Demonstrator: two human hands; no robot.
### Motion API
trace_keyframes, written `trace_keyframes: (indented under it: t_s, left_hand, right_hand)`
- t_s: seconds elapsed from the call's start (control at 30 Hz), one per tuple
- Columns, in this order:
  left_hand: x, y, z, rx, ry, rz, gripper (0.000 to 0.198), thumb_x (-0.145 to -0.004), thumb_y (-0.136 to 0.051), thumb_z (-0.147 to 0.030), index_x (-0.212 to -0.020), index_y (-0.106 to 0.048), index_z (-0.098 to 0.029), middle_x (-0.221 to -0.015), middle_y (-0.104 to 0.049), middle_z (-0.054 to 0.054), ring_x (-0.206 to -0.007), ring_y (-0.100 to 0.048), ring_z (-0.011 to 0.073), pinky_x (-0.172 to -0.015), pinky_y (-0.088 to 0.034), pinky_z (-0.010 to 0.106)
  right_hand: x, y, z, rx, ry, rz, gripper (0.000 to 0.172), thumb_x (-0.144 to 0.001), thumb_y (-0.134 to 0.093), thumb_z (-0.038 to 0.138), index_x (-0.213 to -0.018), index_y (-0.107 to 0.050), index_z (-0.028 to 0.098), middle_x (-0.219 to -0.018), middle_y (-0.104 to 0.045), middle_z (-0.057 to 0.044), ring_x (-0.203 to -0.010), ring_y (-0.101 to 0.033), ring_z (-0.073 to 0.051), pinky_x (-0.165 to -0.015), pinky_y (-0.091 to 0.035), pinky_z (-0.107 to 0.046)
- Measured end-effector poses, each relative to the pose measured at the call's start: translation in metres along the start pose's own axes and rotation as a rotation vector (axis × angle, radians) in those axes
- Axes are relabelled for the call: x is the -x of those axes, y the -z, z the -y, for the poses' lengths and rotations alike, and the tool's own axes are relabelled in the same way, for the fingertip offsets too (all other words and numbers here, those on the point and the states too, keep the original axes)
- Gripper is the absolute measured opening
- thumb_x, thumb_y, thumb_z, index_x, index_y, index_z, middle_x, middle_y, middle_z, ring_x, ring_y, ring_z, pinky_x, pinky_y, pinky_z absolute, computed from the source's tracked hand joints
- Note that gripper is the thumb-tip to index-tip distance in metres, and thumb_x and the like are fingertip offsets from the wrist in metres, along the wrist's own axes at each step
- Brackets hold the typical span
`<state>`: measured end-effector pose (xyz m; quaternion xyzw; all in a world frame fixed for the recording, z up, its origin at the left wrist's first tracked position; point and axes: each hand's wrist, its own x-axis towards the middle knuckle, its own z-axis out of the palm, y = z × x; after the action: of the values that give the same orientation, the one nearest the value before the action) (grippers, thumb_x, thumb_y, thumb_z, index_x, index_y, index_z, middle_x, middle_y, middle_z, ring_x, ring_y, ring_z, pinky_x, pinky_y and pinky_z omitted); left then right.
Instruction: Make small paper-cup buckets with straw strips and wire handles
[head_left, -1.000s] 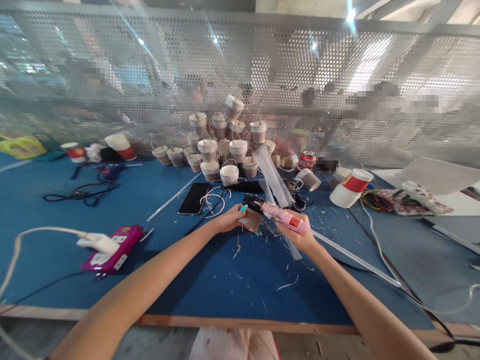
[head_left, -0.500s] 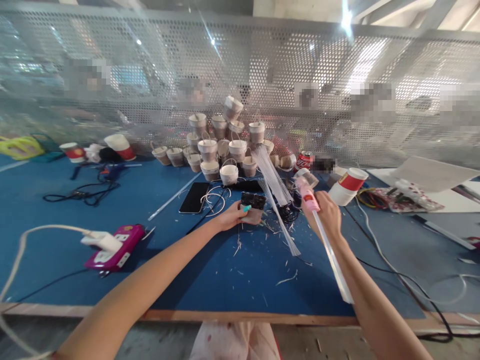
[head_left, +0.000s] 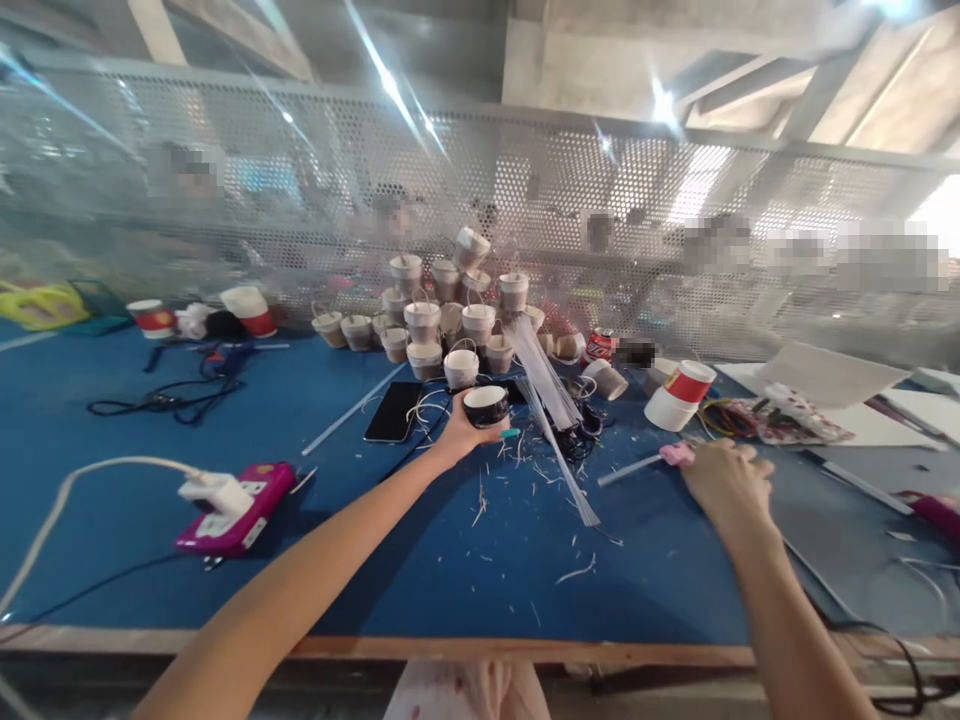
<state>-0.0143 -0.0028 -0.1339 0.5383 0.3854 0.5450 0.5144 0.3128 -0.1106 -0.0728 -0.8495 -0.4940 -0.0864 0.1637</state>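
Observation:
My left hand [head_left: 459,432] is closed round a small paper cup [head_left: 486,404] with a dark inside, held upright just above the blue table [head_left: 420,560]. Behind it stands a pile of similar small cups with wire handles [head_left: 450,305]. My right hand [head_left: 726,482] rests on the table to the right, fingers curled over the pink glue gun [head_left: 676,454], whose clear glue stick [head_left: 628,468] points left along the tabletop. A bundle of clear plastic strips [head_left: 551,395] lies between the two hands.
A black phone [head_left: 393,410] lies left of the cup. A pink power strip [head_left: 234,508] with a white plug sits front left. Red-and-white cups [head_left: 679,393], a soda can [head_left: 598,346], papers and cables lie to the right. A perforated metal screen [head_left: 300,200] backs the table.
My left hand lifted the cup and turned it upright. My right hand swung the glue gun away from the cup and lowered it onto the table at the right.

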Motion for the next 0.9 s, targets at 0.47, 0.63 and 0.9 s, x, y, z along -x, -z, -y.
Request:
trace_keyframes:
  t_s: [0.47, 0.63, 0.9]
  left_hand:
    - [-0.007, 0.026, 0.004, -0.164, -0.067, 0.239, 0.088, -0.042, -0.086, -0.022, -0.116, -0.04, -0.019, -0.119, -0.052, 0.009, -0.114, -0.05, 0.0254, -0.1, -0.04, 0.046]
    - [-0.007, 0.023, 0.002, -0.15, -0.084, 0.376, 0.085, -0.042, -0.087, -0.019, -0.116, -0.045, -0.02, -0.115, -0.056, 0.008, -0.114, -0.052, 0.0249, -0.102, -0.038, 0.046]
    - [-0.004, 0.008, -0.001, -0.116, -0.008, 0.477, 0.078, -0.044, -0.085, -0.017, -0.112, -0.049, -0.016, -0.115, -0.059, 0.011, -0.112, -0.054, 0.0272, -0.102, -0.037, 0.049]
  right_hand:
    - [-0.009, -0.043, 0.158, -0.44, 0.461, 0.409, 0.022, -0.073, -0.066, 0.02, -0.054, -0.054, 0.017, -0.055, -0.064, -0.005, -0.065, -0.067, -0.02, -0.059, -0.049, -0.025]
    - [-0.022, -0.017, 0.129, -0.656, 0.446, 0.391, 0.014, -0.08, -0.056, 0.021, -0.068, -0.053, 0.018, -0.061, -0.066, -0.003, -0.062, -0.067, -0.016, -0.056, -0.052, -0.023]
    - [-0.032, 0.019, 0.095, -0.883, 0.612, 0.499, 0.019, -0.076, -0.058, 0.034, -0.085, -0.056, 0.018, -0.067, -0.063, -0.002, -0.05, -0.052, -0.01, -0.046, -0.04, -0.023]
